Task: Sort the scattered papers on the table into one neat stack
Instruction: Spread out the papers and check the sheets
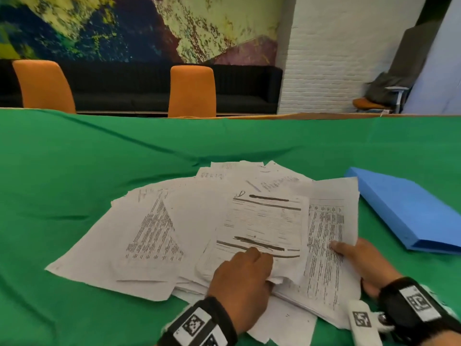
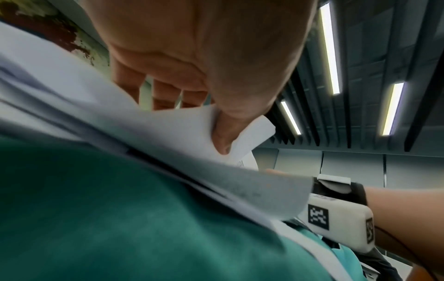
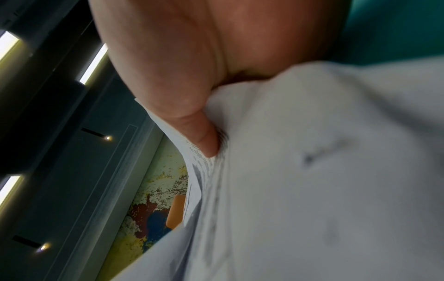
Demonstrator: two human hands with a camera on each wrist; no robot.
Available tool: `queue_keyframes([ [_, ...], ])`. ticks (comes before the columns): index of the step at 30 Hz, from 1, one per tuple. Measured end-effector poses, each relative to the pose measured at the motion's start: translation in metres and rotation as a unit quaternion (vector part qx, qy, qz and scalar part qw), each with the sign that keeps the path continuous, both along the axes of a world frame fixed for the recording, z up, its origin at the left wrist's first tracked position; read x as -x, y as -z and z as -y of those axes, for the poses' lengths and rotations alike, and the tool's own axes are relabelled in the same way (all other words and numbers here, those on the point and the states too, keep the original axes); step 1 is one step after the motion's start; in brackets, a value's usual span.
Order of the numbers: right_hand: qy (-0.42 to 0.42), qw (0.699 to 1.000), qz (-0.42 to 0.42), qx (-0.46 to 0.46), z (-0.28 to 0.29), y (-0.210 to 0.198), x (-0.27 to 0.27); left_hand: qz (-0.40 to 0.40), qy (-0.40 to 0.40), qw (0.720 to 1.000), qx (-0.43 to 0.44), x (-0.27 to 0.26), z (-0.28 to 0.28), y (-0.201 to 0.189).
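Several printed white papers (image 1: 189,221) lie fanned and overlapping on the green tablecloth (image 1: 74,171). My left hand (image 1: 243,273) sits on the near middle of the pile, fingers curled over a printed sheet (image 1: 262,226) and thumb tucked under its near edge; the left wrist view shows the thumb (image 2: 223,133) pinching white paper (image 2: 177,133). My right hand (image 1: 356,258) grips the right-hand bundle of sheets (image 1: 324,240) at its near right edge, thumb on top. In the right wrist view the thumb (image 3: 192,129) presses on printed sheets (image 3: 312,171).
A blue folder (image 1: 404,208) lies on the cloth to the right of the pile. Two orange chairs (image 1: 192,91) stand beyond the table's far edge, with a dark sofa and a painted wall behind. Bare cloth stretches left and behind the papers.
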State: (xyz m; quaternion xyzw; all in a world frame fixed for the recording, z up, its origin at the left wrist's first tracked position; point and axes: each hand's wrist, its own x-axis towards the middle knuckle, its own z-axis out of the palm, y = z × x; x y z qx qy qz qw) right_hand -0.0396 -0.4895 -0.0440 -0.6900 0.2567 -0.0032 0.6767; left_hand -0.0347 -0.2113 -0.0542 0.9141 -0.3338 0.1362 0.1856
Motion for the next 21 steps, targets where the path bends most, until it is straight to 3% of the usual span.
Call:
queue_keyframes([
  [2, 0.003, 1.0, -0.004, -0.002, 0.0, 0.0, 0.0, -0.034, 0.0, 0.999, 0.002, -0.001, 0.0, -0.001],
  [4, 0.002, 1.0, -0.01, -0.001, 0.001, 0.0, 0.0, -0.063, -0.005, 0.996, 0.057, -0.004, -0.001, -0.011],
  [8, -0.005, 1.0, -0.023, -0.016, 0.001, -0.007, 0.0, -0.059, 0.007, 0.992, 0.11, -0.01, 0.005, -0.027],
  [14, -0.034, 0.999, -0.012, -0.016, -0.011, -0.021, 0.002, -0.015, 0.071, 0.997, -0.024, 0.001, 0.027, -0.022],
  [17, -0.018, 0.999, 0.003, -0.035, -0.02, -0.024, 0.003, -0.1, 0.112, 0.986, -0.067, 0.005, 0.03, -0.01],
  [19, 0.003, 0.998, 0.001, -0.061, -0.021, -0.025, 0.003, -0.163, 0.133, 0.965, -0.159, 0.008, 0.024, -0.002],
  [21, 0.002, 0.997, -0.008, -0.072, -0.02, -0.025, 0.003, -0.152, 0.168, 0.958, -0.176, 0.011, 0.018, -0.001],
])
